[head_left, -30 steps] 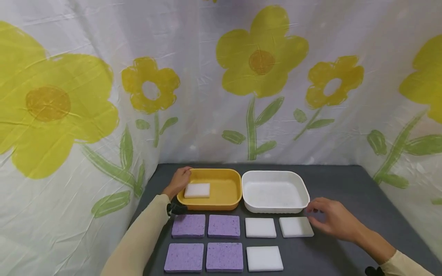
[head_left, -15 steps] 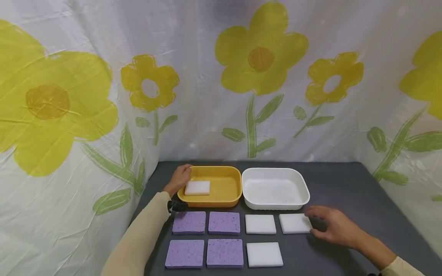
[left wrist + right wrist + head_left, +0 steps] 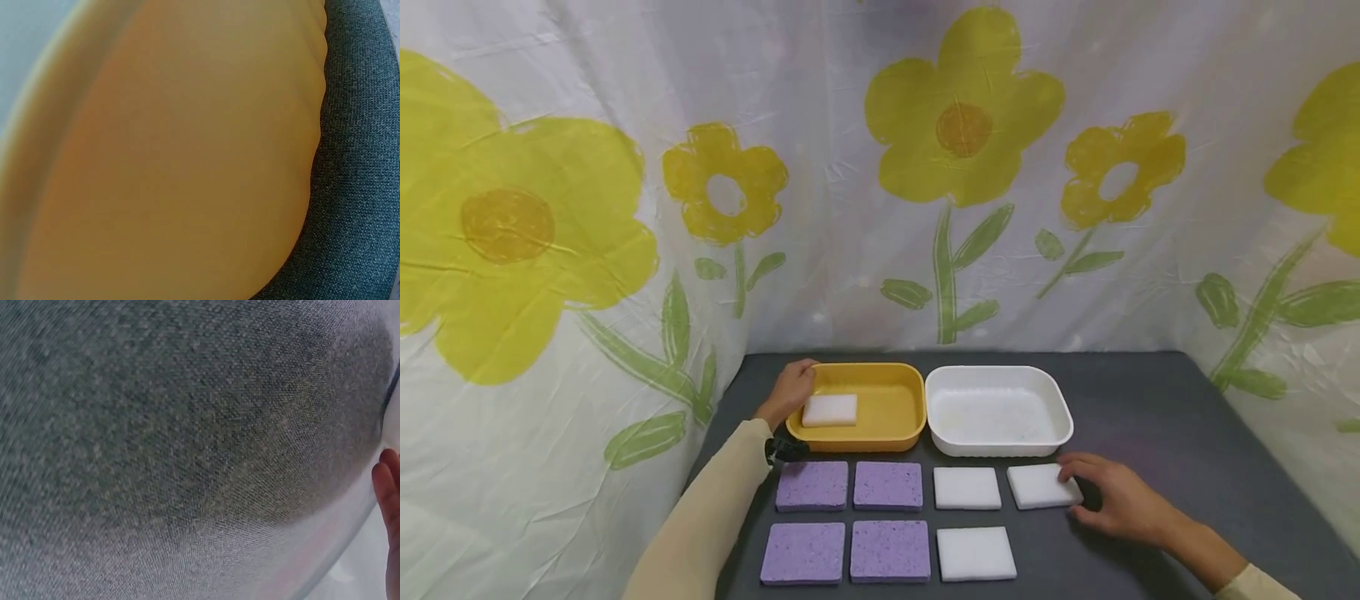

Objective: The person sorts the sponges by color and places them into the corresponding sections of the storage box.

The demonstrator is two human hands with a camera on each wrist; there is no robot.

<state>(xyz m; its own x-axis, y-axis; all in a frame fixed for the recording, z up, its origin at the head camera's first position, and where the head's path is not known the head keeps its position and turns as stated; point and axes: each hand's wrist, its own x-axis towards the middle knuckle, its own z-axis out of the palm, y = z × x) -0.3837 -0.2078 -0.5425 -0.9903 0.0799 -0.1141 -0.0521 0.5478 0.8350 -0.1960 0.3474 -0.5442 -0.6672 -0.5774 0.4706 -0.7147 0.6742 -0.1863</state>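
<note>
My left hand [image 3: 792, 392] holds the left rim of a yellow rectangular dish [image 3: 891, 408], its fingers at the far left corner. A white sponge [image 3: 830, 410] lies inside that dish. In the left wrist view the dish's yellow side [image 3: 187, 156] fills most of the picture. At the right, my right hand [image 3: 1123, 500] pinches the right end of another white sponge [image 3: 1036, 486], which sits slightly turned on the dark table. Only some fingers [image 3: 389, 487] of this hand show at the edge of the right wrist view.
A white dish [image 3: 1000, 408] stands beside the yellow one. Two more white sponges [image 3: 966, 488] [image 3: 976, 553] lie in front of it. Several purple sponges [image 3: 812, 486] lie in two rows before the yellow dish. A flowered curtain [image 3: 842, 208] hangs behind the dark table [image 3: 1150, 400].
My right hand has moved left onto the right-hand white sponge and taken hold of its end, turning it slightly. The left hand stays on the yellow dish.
</note>
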